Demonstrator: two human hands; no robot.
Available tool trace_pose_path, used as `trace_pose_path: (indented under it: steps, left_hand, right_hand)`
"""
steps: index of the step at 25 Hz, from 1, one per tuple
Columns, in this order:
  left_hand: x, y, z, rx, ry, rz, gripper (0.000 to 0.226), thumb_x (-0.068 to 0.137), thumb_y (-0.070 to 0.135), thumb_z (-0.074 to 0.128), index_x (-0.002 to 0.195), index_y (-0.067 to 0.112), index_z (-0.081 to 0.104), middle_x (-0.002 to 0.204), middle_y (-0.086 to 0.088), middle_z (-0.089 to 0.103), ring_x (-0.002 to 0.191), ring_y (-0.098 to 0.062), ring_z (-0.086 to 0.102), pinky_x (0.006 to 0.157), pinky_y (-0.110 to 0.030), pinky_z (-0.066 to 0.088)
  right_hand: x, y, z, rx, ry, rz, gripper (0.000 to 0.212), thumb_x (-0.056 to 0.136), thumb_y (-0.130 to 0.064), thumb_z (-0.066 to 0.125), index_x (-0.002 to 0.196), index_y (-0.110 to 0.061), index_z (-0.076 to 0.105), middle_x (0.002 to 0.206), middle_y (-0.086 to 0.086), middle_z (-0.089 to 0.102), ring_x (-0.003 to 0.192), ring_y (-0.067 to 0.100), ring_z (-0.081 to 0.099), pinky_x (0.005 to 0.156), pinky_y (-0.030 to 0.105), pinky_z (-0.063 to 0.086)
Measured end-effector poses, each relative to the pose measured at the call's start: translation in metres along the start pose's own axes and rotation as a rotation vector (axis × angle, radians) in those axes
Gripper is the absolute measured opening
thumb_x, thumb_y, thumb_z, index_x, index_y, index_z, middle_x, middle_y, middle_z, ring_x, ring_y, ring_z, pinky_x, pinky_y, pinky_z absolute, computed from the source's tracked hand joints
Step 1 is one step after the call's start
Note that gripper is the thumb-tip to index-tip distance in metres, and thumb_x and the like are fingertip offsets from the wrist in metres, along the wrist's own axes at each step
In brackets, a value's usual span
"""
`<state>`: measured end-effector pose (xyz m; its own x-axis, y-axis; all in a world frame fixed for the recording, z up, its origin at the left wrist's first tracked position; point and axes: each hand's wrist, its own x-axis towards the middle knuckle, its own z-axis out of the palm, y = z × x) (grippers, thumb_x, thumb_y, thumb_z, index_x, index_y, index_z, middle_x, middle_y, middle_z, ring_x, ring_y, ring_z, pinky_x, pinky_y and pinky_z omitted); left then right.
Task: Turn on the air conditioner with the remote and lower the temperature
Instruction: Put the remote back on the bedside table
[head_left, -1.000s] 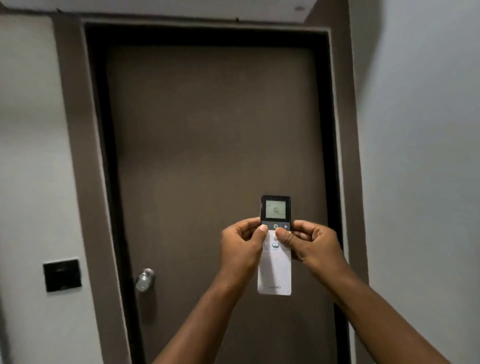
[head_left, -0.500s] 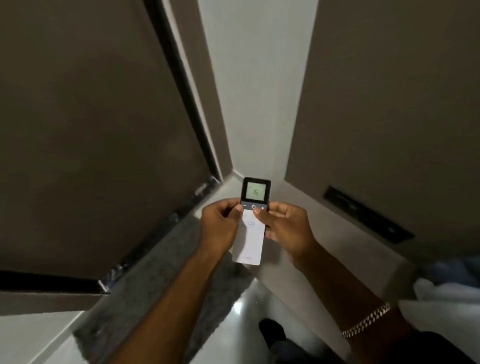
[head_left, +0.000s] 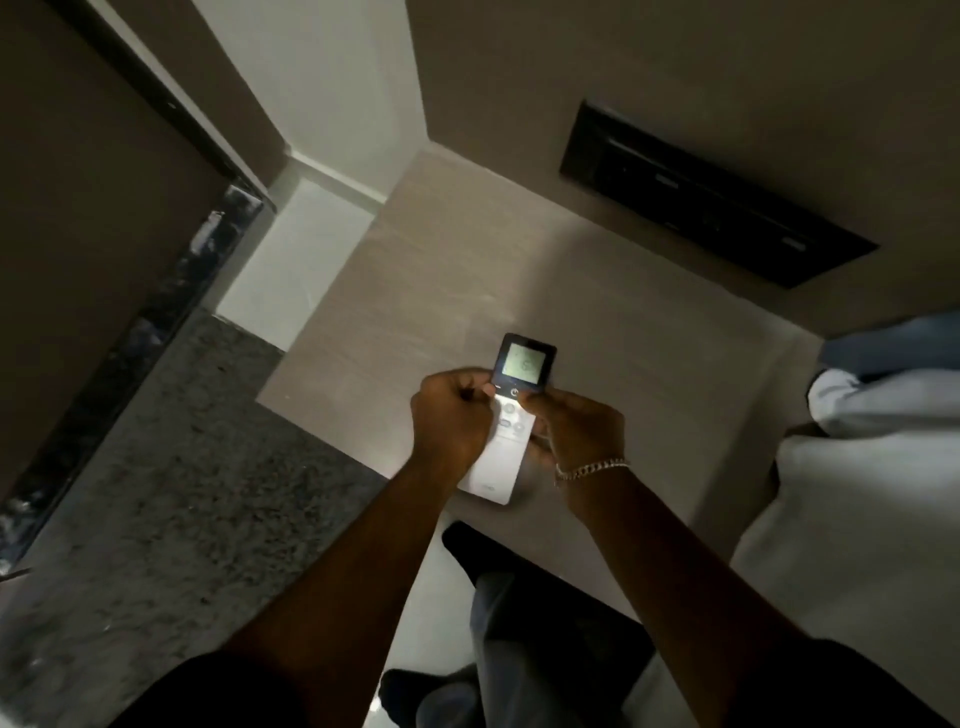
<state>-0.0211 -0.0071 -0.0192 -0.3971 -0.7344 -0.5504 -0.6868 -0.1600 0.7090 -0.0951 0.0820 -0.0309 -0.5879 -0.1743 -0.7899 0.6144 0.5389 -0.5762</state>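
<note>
A slim white remote (head_left: 500, 467) with a dark top and a lit green screen sits upright between both hands at the middle of the head view. My left hand (head_left: 451, 418) grips its left edge, thumb near the dark band under the screen. My right hand (head_left: 576, 428), with a chain bracelet on the wrist, holds the right edge, its thumb by the power button. The screen's digits are too blurred to read. No air conditioner is in view.
A brown door with a dark frame (head_left: 130, 312) stands at the left, above a speckled grey mat (head_left: 171, 493). A black panel (head_left: 711, 202) is set in the brown wall at the right. White bedding (head_left: 857, 467) lies at the right edge. My legs show below.
The view has swung from facing the door down toward the floor and room corner. Both hands have kept hold of the remote, now lower in front of me.
</note>
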Motion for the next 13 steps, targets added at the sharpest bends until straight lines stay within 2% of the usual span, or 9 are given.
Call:
trace_pose_path:
  steps: [1, 3, 6, 8, 10, 12, 13]
  left_hand:
    - [0.004, -0.006, 0.009, 0.033, 0.019, 0.015, 0.018, 0.082, 0.004, 0.062, 0.093, 0.010, 0.075, 0.090, 0.000, 0.072, 0.073, -0.008, 0.061, 0.066, -0.012, 0.043]
    - [0.008, -0.012, 0.019, 0.096, 0.073, 0.053, 0.013, 0.082, 0.008, 0.066, 0.091, 0.007, 0.075, 0.089, -0.004, 0.071, 0.070, -0.006, 0.058, 0.068, -0.010, 0.039]
    - [0.010, -0.010, 0.024, 0.089, 0.072, 0.152, 0.011, 0.079, -0.001, 0.064, 0.082, 0.003, 0.074, 0.084, -0.012, 0.074, 0.076, -0.020, 0.067, 0.079, -0.025, 0.051]
    - [0.011, -0.006, 0.025, 0.059, 0.062, 0.213, 0.015, 0.075, -0.011, 0.061, 0.075, 0.000, 0.072, 0.078, -0.015, 0.073, 0.076, -0.026, 0.069, 0.082, -0.029, 0.054]
    - [0.010, -0.002, 0.024, 0.105, 0.050, 0.230, 0.017, 0.072, -0.015, 0.059, 0.074, -0.003, 0.072, 0.080, -0.016, 0.074, 0.077, -0.024, 0.069, 0.078, -0.017, 0.051]
    - [0.008, -0.004, 0.022, 0.152, 0.003, 0.239, 0.017, 0.071, -0.016, 0.058, 0.076, -0.005, 0.071, 0.084, -0.016, 0.075, 0.078, -0.019, 0.067, 0.071, -0.002, 0.044]
    - [0.006, -0.003, 0.019, 0.150, -0.013, 0.248, 0.017, 0.072, -0.015, 0.057, 0.078, -0.006, 0.071, 0.086, -0.017, 0.076, 0.079, -0.019, 0.068, 0.071, -0.002, 0.044]
  right_hand:
    - [0.011, 0.007, -0.003, -0.033, -0.002, -0.004, 0.011, 0.070, -0.021, 0.079, 0.060, -0.022, 0.074, 0.085, 0.012, 0.077, 0.087, 0.031, 0.074, 0.077, 0.044, 0.061]
    - [0.025, 0.014, -0.009, -0.087, -0.011, -0.021, 0.007, 0.071, -0.027, 0.079, 0.069, -0.023, 0.073, 0.094, 0.014, 0.077, 0.092, 0.032, 0.073, 0.084, 0.047, 0.059]
    - [0.033, 0.013, -0.013, -0.192, 0.044, -0.063, 0.016, 0.069, -0.034, 0.078, 0.062, -0.020, 0.071, 0.092, 0.019, 0.077, 0.090, 0.036, 0.072, 0.083, 0.048, 0.059]
    - [0.035, 0.009, -0.011, -0.459, 0.104, -0.144, 0.033, 0.072, -0.044, 0.073, 0.067, -0.012, 0.074, 0.085, 0.017, 0.077, 0.085, 0.033, 0.073, 0.082, 0.043, 0.059]
    - [0.032, 0.005, -0.011, -0.711, 0.204, -0.184, 0.048, 0.075, -0.055, 0.067, 0.069, -0.008, 0.075, 0.076, 0.010, 0.078, 0.072, 0.024, 0.072, 0.076, 0.029, 0.055]
    - [0.026, 0.001, -0.012, -0.784, 0.236, -0.153, 0.049, 0.075, -0.056, 0.067, 0.068, -0.009, 0.074, 0.075, 0.005, 0.078, 0.053, 0.013, 0.060, 0.058, 0.016, 0.040]
    - [0.024, -0.001, -0.013, -0.800, 0.242, -0.149, 0.047, 0.076, -0.055, 0.068, 0.070, -0.009, 0.074, 0.077, 0.005, 0.078, 0.050, 0.010, 0.055, 0.051, 0.016, 0.031]
